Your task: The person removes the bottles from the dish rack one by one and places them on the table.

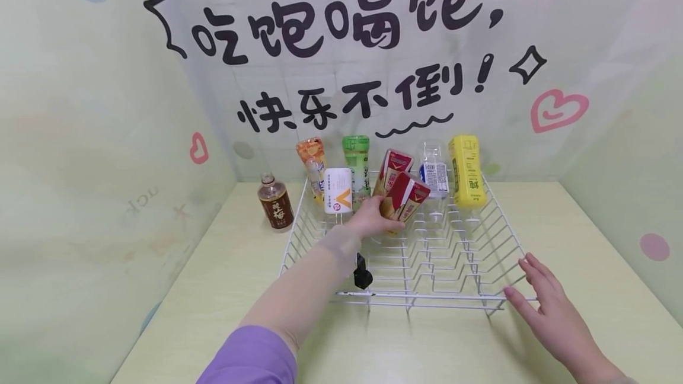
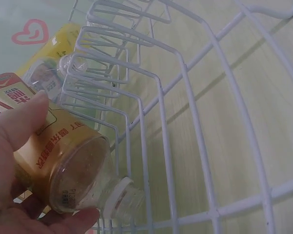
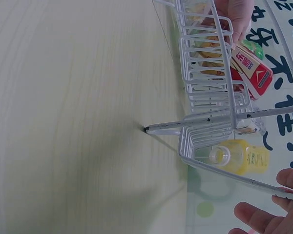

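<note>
My left hand [image 1: 370, 218] grips a clear bottle with a red and gold label [image 1: 409, 194], tilted with its neck down toward the white wire rack [image 1: 416, 296]. In the left wrist view, thumb and fingers wrap round the bottle [image 2: 71, 141], its neck close by the rack wires. A similar red-labelled bottle [image 1: 397, 163] leans right behind it. My right hand [image 1: 557, 310] is at the rack's right front corner, fingers fairly straight and fingertips at the rim wire; the right wrist view shows fingertips at that wire too, thumb apart.
Along the rack's back stand an orange-labelled bottle [image 1: 311, 152], a white bottle [image 1: 338, 190], a green bottle [image 1: 356, 150], a clear bottle [image 1: 435, 178] and a yellow bottle [image 1: 466, 170]. A brown-labelled bottle [image 1: 276, 205] stands left of the rack. A black piece [image 1: 363, 274] is at the rack's front.
</note>
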`<act>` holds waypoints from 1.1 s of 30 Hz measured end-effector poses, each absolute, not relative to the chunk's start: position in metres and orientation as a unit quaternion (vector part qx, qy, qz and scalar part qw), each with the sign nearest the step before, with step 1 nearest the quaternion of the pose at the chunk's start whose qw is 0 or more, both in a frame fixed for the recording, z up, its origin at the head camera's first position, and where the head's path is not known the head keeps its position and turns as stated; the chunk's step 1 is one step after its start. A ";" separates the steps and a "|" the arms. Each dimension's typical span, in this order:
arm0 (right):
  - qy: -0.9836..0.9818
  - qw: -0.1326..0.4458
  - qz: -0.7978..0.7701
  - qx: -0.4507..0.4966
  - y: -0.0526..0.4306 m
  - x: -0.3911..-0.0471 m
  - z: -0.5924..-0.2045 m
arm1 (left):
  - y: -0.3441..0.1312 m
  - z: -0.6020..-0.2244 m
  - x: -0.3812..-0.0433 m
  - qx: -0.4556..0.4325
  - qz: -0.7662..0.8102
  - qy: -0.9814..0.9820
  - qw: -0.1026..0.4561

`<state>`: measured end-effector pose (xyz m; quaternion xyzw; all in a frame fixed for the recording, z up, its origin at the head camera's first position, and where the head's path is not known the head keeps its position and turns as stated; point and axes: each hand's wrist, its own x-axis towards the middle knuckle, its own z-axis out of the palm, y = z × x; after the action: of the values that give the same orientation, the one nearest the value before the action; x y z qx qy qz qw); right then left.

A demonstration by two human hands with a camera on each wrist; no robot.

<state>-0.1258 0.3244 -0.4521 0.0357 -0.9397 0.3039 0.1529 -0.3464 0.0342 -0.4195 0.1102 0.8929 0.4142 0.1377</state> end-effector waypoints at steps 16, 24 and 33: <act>-0.940 0.152 0.303 0.034 0.324 -0.125 -0.452 | 0.033 -0.419 -0.349 0.110 0.415 0.893 0.132; -0.941 0.150 0.301 0.035 0.323 -0.126 -0.452 | 0.030 -0.406 -0.349 0.135 0.423 0.890 0.104; -0.943 0.151 0.295 0.036 0.325 -0.126 -0.453 | 0.025 -0.371 -0.339 0.186 0.384 0.902 0.063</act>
<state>-0.1255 0.3245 -0.4527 0.0358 -0.9429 0.2949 0.1508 -0.3387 0.0252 -0.3711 0.1865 0.9023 0.3836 0.0625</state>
